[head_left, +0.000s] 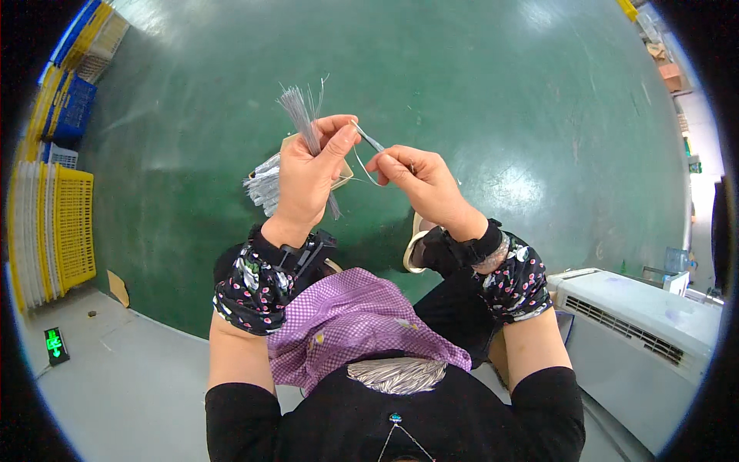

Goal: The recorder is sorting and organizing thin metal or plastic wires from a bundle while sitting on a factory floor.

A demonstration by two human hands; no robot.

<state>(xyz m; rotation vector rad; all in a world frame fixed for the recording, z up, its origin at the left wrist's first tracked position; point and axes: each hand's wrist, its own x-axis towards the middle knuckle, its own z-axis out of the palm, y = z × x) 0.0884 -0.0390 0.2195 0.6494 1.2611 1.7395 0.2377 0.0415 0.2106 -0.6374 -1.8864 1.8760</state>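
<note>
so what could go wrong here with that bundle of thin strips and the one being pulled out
The left hand grips the bundle of grey strips only near its middle, and the top ends fan out, so a few could slip loose. The right hand pinches a single strip that already bends in a loop; a hard tug might kink it. More strips lie on the lap and could slide off onto the floor.
</note>
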